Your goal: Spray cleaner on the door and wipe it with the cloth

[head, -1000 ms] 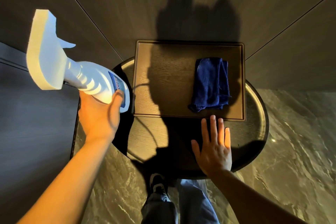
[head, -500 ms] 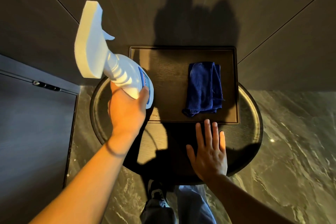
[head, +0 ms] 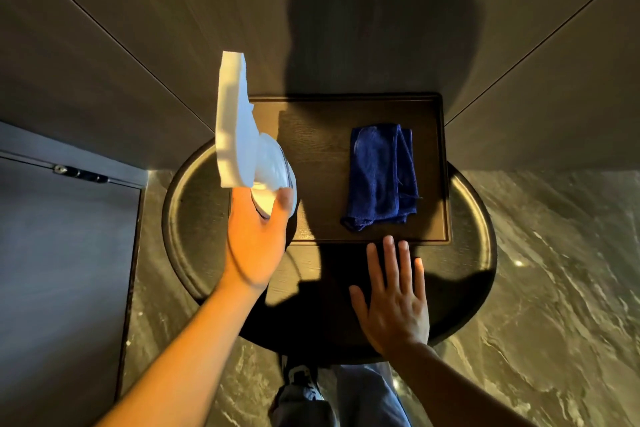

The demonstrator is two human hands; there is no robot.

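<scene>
My left hand (head: 254,243) grips a white spray bottle (head: 242,142) by its body, holding it nearly upright over the left edge of a dark rectangular tray (head: 311,135). A folded blue cloth (head: 381,177) lies on the right half of that tray. My right hand (head: 394,298) rests flat, fingers apart, on the round dark table (head: 471,253), just below the cloth and apart from it. The dark door (head: 62,270) stands at the left, its hinge (head: 81,173) near its top edge.
Grey wood-grain wall panels (head: 346,10) rise behind the table. A marbled stone floor (head: 554,305) lies to the right and below. My leg and shoe (head: 304,385) show under the table's near edge.
My left hand has carried the spray bottle from the far left, beside the door, rightward to over the tray's left edge, tipping it more upright. My right hand stays flat on the table.
</scene>
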